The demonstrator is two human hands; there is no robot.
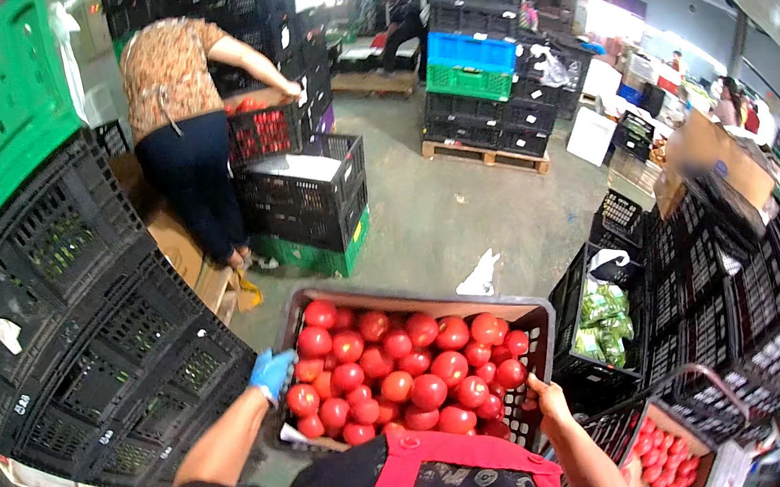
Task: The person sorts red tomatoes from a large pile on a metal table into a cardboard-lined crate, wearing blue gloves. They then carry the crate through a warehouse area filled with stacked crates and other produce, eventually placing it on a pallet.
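A dark plastic crate (545, 326) full of red tomatoes (398, 386) is held up against my red-strapped apron (459, 452). Brown liner, seemingly cardboard, shows along the crate's far wall. My left hand (273, 373), in a blue glove, grips the crate's left side. My bare right hand (545, 396) holds its right side, with the fingers partly hidden by the crate wall.
A co-worker (174, 87) bends over another crate of red produce (260, 130) atop stacked crates (306, 188). Black crates (122, 321) rise on my left. On my right stand a crate of bagged greens (603, 325) and one of tomatoes (664, 459). White scrap (479, 275) lies on the floor.
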